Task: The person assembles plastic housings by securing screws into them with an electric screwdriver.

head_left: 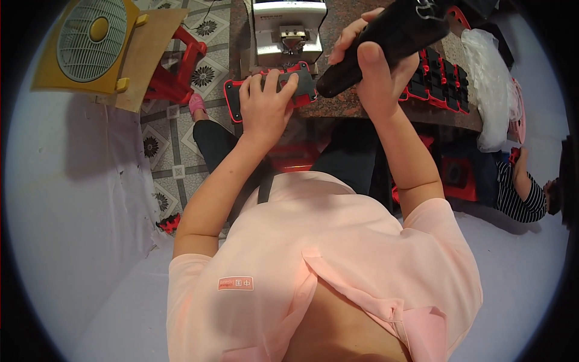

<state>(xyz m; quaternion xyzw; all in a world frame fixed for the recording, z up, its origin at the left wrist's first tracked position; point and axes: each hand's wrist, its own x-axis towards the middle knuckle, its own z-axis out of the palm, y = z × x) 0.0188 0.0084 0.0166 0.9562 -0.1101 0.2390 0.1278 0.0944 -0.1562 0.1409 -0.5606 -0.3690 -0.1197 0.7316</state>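
My left hand [265, 108] lies over a red and black plastic housing [234, 102], its fingers spread across the top and pressing it at the table's front edge. Wrapped around a thick black electric screwdriver [395, 37] is my right hand [383, 81]. The screwdriver tilts down to the left, and its narrow end [329, 84] comes close to the housing's right end; whether the bit touches a screw is too small to tell. Just behind the housing stands a white and metal screw feeder [289, 36].
Several similar red and black housings [437, 81] sit in rows at the table's right, beside a clear plastic bag [491, 90]. A yellow fan [90, 39] rests on a board [154, 54] over a red stool [172, 72]. Another person in a striped shirt [523, 196] sits at far right.
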